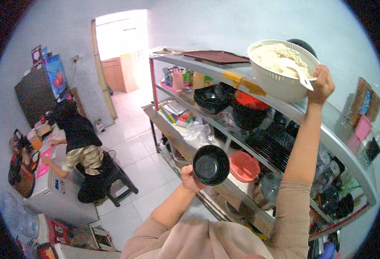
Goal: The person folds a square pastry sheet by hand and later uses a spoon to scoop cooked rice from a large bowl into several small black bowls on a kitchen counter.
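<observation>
My left hand point(191, 179) grips a small black bowl point(211, 165) by its side, its hollow facing the camera; nothing shows inside it. My right hand point(321, 84) is raised and closed on the rim of a large white plastic basket-like bowl point(279, 85), which is at the top of the glass-fronted display shelf point(329, 129). Whether that bowl rests on the shelf top cannot be told. In it lies a pale heap of what looks like cooked rice point(274, 58), with a white serving spoon point(296, 73) lying on it, its handle over the rim near my right hand.
Stacked black bowls point(211, 98), a red plastic basket point(245, 166) and a metal pot point(267, 191) fill the shelves. A brown tray point(215, 57) lies on top. At the left, a person point(79, 129) in dark clothing sits on a black stool point(122, 184) by a white cabinet point(60, 197).
</observation>
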{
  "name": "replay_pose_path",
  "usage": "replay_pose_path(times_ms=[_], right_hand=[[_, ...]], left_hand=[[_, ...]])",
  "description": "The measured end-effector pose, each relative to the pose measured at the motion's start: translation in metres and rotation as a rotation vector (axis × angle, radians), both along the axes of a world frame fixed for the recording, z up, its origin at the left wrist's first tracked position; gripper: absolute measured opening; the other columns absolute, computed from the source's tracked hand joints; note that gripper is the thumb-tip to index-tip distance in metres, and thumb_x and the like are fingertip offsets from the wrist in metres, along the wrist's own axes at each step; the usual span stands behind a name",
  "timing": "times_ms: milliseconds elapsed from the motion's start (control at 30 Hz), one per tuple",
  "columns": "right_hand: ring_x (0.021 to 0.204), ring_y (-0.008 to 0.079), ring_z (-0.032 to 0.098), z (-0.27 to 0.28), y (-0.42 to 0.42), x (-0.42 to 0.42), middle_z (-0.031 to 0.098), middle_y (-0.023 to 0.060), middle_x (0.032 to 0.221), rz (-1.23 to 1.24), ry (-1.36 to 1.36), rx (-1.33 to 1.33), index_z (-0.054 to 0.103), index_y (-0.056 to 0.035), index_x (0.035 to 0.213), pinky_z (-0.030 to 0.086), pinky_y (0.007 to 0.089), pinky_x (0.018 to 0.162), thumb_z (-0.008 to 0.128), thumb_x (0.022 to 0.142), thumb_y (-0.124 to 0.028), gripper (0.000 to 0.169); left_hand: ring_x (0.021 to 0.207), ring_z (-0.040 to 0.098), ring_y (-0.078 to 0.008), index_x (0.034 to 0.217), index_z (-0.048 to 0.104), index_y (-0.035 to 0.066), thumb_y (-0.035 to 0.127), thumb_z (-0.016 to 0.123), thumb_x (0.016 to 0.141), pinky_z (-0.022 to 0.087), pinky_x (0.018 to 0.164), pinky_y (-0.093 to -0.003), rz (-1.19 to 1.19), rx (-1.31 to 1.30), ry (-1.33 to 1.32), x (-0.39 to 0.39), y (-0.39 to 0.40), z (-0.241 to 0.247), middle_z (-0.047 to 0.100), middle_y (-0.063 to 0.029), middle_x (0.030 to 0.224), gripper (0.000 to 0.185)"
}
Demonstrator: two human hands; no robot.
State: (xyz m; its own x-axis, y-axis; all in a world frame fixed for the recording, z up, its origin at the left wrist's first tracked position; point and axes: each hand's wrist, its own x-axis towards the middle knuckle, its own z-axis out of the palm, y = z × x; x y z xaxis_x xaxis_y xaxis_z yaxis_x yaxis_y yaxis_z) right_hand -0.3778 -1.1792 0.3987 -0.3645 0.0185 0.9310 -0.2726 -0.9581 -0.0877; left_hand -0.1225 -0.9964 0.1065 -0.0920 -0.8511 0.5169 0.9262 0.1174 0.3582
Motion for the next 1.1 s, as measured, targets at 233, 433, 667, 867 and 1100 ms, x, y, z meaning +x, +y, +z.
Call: replay_pose_path(times_ms=[233,433,667,867,1100], right_hand=[[0.055,0.0093,0.041,-0.023,0.027,0.031,0.047,0.0028,0.060,-0.157,0.029,-0.154,0.055,-0.0019,0.067,0.039,0.0227,0.061,0.046,0.090,-0.015,0.028],[0.064,0.0177,0.043,-0.084,0.028,0.081,0.043,0.0066,0.055,0.964,-0.043,0.192,0.039,-0.0069,0.052,0.035,0.0347,0.095,0.029,0.092,-0.021,0.044],[0.065,0.0193,0.044,-0.184,0.063,0.148,0.045,0.0077,0.055,1.421,0.263,0.355,0.042,-0.0046,0.053,0.033,0.0397,0.097,0.033,0.090,-0.021,0.042],[0.066,0.0208,0.045,-0.225,0.090,0.223,0.046,0.0086,0.056,1.819,0.424,0.349,0.044,-0.0027,0.054,0.032,0.0440,0.099,0.036,0.089,-0.021,0.040],[0.066,0.0225,0.046,-0.244,0.027,0.313,0.047,0.0097,0.056,2.255,0.507,0.282,0.046,-0.0004,0.055,0.031,0.0490,0.100,0.041,0.087,-0.022,0.039]], left_hand=[[0.115,0.051,-0.0318,0.136,0.030,0.002,0.041,0.065,0.059,0.041,0.100,-0.0436,0.257,0.000,-0.125,0.022,0.003,0.019,0.047,-0.0193,0.129,0.093],[0.098,0.055,-0.0418,0.135,0.028,0.001,0.061,0.073,0.053,0.049,0.081,-0.0476,0.351,-0.366,-0.083,0.051,0.046,0.046,0.052,-0.0299,0.111,0.111],[0.091,0.059,-0.0378,0.141,0.011,-0.005,0.063,0.068,0.053,0.050,0.075,-0.0423,0.644,-0.130,-0.085,0.040,0.161,0.002,0.053,-0.0343,0.104,0.125],[0.102,0.059,-0.0323,0.138,0.013,-0.013,0.056,0.069,0.049,0.047,0.087,-0.0378,1.102,0.345,-0.033,-0.025,0.237,-0.010,0.051,-0.0300,0.117,0.126],[0.108,0.057,-0.0294,0.134,0.018,-0.018,0.046,0.069,0.047,0.045,0.092,-0.0338,1.316,0.359,-0.133,-0.048,0.162,-0.016,0.050,-0.0290,0.121,0.120]])
